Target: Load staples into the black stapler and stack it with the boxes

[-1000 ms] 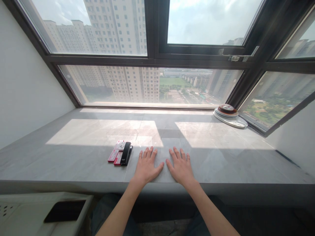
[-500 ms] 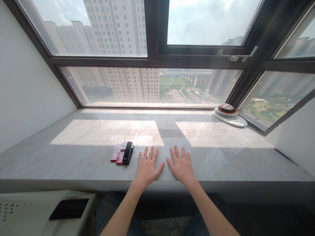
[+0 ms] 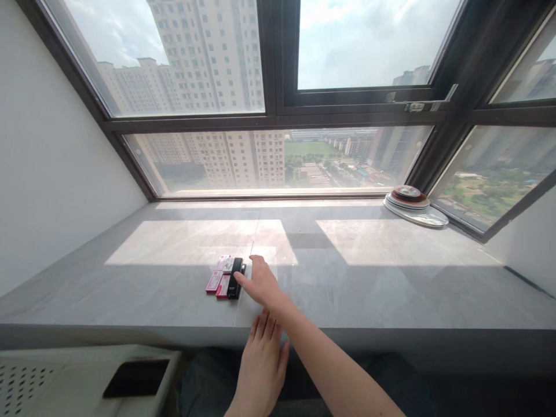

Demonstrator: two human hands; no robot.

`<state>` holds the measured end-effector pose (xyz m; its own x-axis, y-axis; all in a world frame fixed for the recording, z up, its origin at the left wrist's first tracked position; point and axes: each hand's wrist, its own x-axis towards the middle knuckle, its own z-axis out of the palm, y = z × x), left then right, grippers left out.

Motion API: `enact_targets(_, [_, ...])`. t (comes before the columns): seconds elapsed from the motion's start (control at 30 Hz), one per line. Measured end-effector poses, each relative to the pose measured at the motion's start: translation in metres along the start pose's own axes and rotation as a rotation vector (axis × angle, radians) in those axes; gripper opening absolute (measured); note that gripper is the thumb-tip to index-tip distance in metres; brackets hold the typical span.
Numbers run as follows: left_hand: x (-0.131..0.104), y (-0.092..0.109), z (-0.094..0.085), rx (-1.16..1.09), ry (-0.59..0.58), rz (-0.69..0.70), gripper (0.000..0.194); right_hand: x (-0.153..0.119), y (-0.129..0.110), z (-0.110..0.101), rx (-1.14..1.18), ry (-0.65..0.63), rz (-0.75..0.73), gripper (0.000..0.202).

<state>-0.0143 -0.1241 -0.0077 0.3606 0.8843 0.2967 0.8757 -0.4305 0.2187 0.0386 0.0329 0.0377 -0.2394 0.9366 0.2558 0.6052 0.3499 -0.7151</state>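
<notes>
The sill (image 3: 369, 278) is smooth grey stone with a faint sheen where sunlight falls. On it, just left of the right hand (image 3: 260, 284), a stapler (image 3: 236, 277) shows glossy black plastic beside small red-and-white printed cardboard boxes (image 3: 218, 281).

Right hand (image 3: 260, 284) now at stapler (image 3: 236, 277), left hand (image 3: 262, 359) withdrawn.
</notes>
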Motion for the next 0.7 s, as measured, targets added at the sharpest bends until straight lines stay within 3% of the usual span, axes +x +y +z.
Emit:
enact_targets(0.1, [-0.018, -0.003, -0.011, -0.065, -0.011, 0.051, 0.05, 0.027, -0.023, 0.018, -0.043, -0.032, 0.059, 0.062])
enact_targets(0.17, [-0.023, -0.005, -0.022, -0.124, 0.017, 0.035, 0.047, 0.033, -0.023, 0.01, -0.093, -0.061, 0.046, 0.056])
enact_targets(0.23, [-0.021, -0.006, -0.032, -0.185, 0.075, -0.039, 0.042, 0.028, -0.011, -0.014, -0.122, -0.1, -0.007, 0.052])
enact_targets(0.33, [-0.005, -0.007, -0.04, -0.238, 0.139, -0.152, 0.034, 0.006, 0.021, -0.068, -0.144, -0.157, -0.058, 0.055])
enact_targets(0.43, [0.027, -0.003, -0.035, -0.205, 0.143, -0.151, 0.035, -0.025, 0.05, -0.117, -0.151, -0.151, -0.07, 0.056])
enact_targets(0.5, [0.049, 0.003, -0.024, -0.154, 0.12, -0.099, 0.039, -0.045, 0.061, -0.134, -0.157, -0.108, -0.032, 0.056])
enact_targets(0.6, [0.076, 0.014, -0.006, -0.083, 0.086, -0.015, 0.046, -0.062, 0.065, -0.136, -0.171, -0.009, 0.026, 0.047])
enact_targets(0.7, [0.088, 0.019, 0.006, -0.042, 0.055, 0.028, 0.05, -0.066, 0.061, -0.12, -0.202, 0.131, 0.031, 0.038])
